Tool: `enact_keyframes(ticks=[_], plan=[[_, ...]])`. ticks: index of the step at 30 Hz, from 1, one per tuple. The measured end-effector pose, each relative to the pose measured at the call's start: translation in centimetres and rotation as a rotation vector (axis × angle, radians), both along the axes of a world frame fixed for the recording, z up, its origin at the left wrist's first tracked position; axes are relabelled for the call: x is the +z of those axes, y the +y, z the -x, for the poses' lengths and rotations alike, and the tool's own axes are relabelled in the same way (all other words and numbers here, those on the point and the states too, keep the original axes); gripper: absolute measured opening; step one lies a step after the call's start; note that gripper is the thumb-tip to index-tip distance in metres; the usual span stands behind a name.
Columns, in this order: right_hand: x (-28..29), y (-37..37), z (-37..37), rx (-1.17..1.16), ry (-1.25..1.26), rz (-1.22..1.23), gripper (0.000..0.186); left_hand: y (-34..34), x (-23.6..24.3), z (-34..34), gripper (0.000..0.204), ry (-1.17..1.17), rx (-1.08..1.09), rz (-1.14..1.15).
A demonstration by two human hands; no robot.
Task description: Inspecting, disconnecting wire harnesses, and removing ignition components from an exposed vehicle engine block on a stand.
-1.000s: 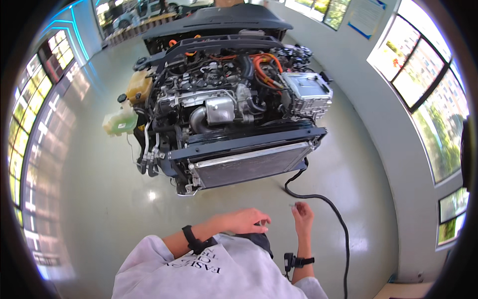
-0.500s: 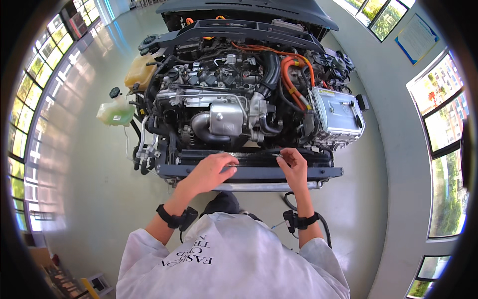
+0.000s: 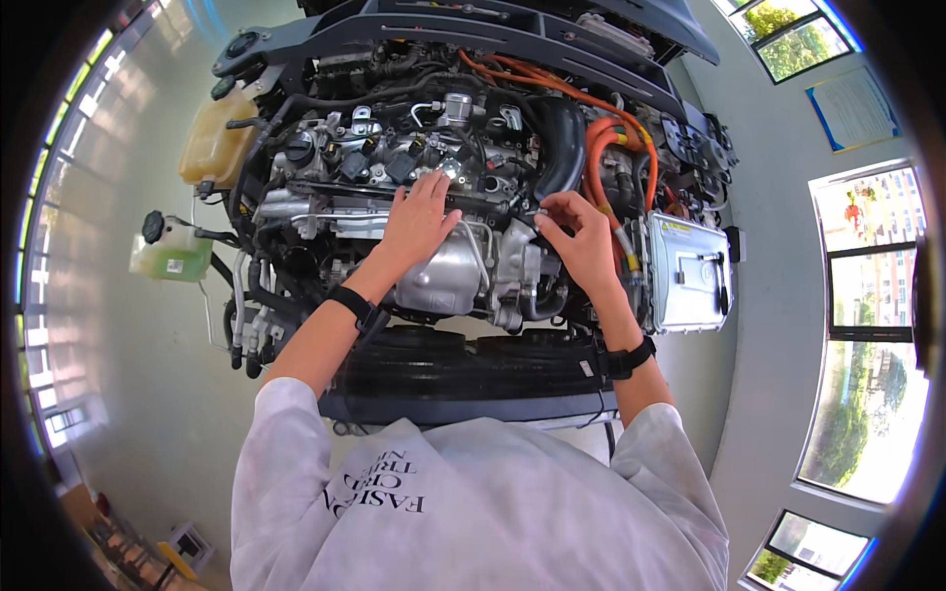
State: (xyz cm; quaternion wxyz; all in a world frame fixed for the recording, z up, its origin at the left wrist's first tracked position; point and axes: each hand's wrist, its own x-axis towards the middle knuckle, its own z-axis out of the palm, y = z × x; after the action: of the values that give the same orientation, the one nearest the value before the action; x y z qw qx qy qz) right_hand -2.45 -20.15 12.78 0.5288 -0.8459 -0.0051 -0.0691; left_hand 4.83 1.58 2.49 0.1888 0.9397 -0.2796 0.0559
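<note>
My left hand [image 3: 419, 219] lies over the top of an engine, fingers stretched out beside the black ignition coils [image 3: 401, 165]. Below its wrist is a rounded silver heat shield [image 3: 439, 281]. My right hand [image 3: 581, 241] is at the lower end of a thick black intake hose [image 3: 562, 148], thumb and forefinger brought together. Something small and pale shows at those fingertips, too small to name. Both wrists wear black straps.
Orange cables [image 3: 598, 163] loop right of the hose, beside a silver box [image 3: 688, 276]. At the left hang an amber tank [image 3: 212, 143] and a tank of green fluid [image 3: 168, 258]. A black radiator [image 3: 443, 366] lies between me and the engine, and a grey crossbar [image 3: 394, 32] spans the far side.
I have leaned in, and both hands have moved forward from the front crossbar to over the engine. My left hand's curled fingers have straightened. The right fingertips stay together.
</note>
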Motion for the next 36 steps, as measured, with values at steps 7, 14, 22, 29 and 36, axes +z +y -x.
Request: enact_keyframes(ticks=[7, 14, 22, 29, 36], plan=[[-2.7, 0.4, -8.4, 0.128, 0.040, 0.094, 0.018, -0.1, -1.8, -2.3, 0.060, -0.068, -0.106, -0.126], [-5.5, 1.3, -11.5, 0.218, 0.045, 0.158, 0.020, 0.0, -1.8, -2.4, 0.061, -0.023, -0.092, -0.108], [-6.3, 1.4, -11.5, 0.267, 0.032, 0.264, 0.017, 0.0, -1.8, -2.5, 0.061, 0.007, -0.096, -0.071], [-6.5, 1.3, -12.2, 0.347, -0.018, 0.496, 0.018, -0.4, -2.1, -2.7, 0.060, -0.004, -0.097, -0.048], [-7.0, 2.2, -12.6, 0.424, -0.052, 0.608, 0.013, -0.3, -2.5, -2.7, 0.059, -0.045, -0.083, -0.016]])
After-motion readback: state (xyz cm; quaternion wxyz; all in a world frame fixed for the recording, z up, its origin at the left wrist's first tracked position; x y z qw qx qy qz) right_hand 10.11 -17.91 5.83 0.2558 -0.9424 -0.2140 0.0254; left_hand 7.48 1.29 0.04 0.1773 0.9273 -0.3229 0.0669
